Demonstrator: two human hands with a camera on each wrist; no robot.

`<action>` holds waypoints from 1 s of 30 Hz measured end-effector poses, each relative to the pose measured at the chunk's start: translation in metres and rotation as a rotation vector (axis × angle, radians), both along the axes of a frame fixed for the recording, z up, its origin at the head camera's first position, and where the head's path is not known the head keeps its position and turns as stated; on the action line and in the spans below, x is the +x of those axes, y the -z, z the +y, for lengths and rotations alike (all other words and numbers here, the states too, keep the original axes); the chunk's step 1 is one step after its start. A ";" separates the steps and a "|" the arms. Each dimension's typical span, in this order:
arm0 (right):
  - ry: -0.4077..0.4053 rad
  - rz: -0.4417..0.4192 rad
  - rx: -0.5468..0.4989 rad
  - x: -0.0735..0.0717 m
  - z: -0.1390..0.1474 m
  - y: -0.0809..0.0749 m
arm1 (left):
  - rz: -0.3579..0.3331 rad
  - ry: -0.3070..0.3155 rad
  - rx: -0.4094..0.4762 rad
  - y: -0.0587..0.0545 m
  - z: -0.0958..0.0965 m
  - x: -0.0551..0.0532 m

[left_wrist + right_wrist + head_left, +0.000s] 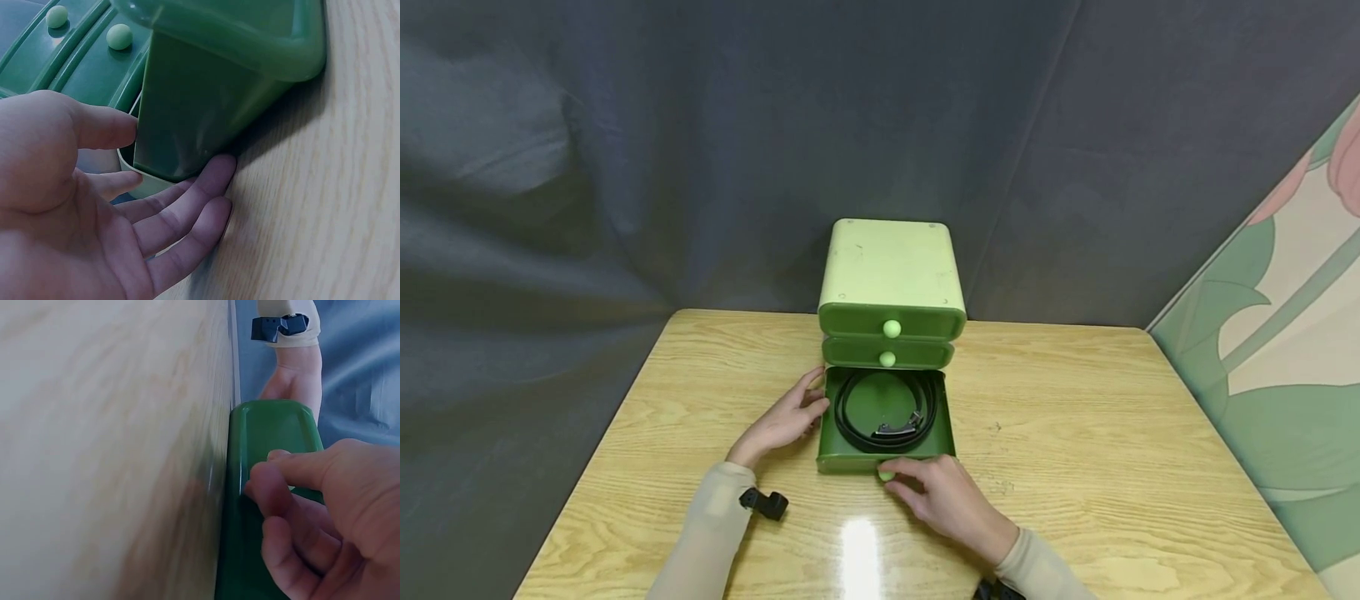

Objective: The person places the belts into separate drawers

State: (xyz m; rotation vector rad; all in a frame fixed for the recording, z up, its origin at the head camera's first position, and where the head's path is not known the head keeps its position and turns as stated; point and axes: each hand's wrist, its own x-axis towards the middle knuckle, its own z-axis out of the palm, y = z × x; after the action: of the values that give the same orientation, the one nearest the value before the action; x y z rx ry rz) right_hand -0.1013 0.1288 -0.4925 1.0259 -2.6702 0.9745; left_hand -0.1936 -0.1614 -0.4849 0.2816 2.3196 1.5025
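Observation:
A small green cabinet (891, 262) with a pale top stands at the back of the table. Its bottom drawer (827, 462) is pulled out, and a coiled black belt (854, 437) with a metal buckle lies inside. My right hand (951, 504) pinches the round light-green knob (886, 476) on that drawer's front; in the right wrist view the fingers mostly hide the knob. My left hand (786, 421) is at the drawer's left side with fingers extended. In the left wrist view, its fingertips (219, 172) are right at the cabinet's lower front corner, beside the drawer wall.
Two upper drawers with knobs sit above; the middle drawer (850, 352) is closed up under the top drawer (853, 321). A wooden table (1075, 442) carries the cabinet. Dark curtain (737, 150) hangs behind and left; a floral panel (1300, 350) borders the right.

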 end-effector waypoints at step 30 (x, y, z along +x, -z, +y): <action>0.056 0.037 0.002 -0.011 -0.003 -0.003 | -0.020 -0.011 0.002 0.002 -0.001 0.001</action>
State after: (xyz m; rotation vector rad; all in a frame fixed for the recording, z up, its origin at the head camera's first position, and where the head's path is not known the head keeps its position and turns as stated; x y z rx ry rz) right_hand -0.1121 0.1254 -0.4897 0.9550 -2.6547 0.9332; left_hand -0.1928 -0.1624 -0.4871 0.2536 2.3073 1.5065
